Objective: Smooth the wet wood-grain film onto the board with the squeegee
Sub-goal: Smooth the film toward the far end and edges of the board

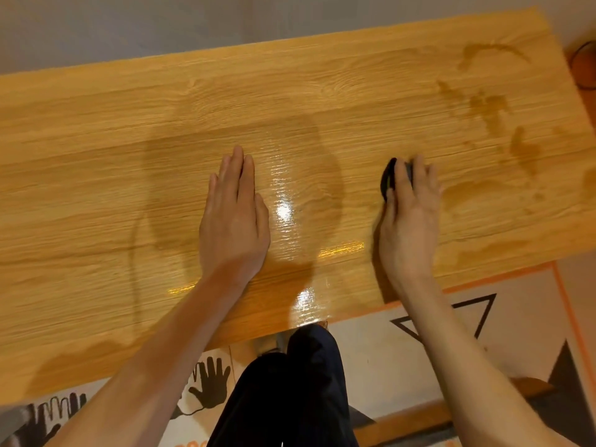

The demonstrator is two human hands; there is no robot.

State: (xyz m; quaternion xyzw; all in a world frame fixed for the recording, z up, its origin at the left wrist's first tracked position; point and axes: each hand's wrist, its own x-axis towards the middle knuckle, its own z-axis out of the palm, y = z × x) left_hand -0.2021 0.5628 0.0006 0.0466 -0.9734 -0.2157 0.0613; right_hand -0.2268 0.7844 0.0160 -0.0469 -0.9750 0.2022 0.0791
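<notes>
A: Left hand (233, 217) flat, fingers straight, on the film (96, 130); right hand (409, 217) grips the squeegee (387, 177) — mid-board (225, 337).
B: Risk — wet patches right; uneven pressure may trap bubbles.

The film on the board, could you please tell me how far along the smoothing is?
Done: wood-grain film covers the board. In hand: right hand holds the black squeegee; left hand lies flat. Left: wet patches at right.
</notes>
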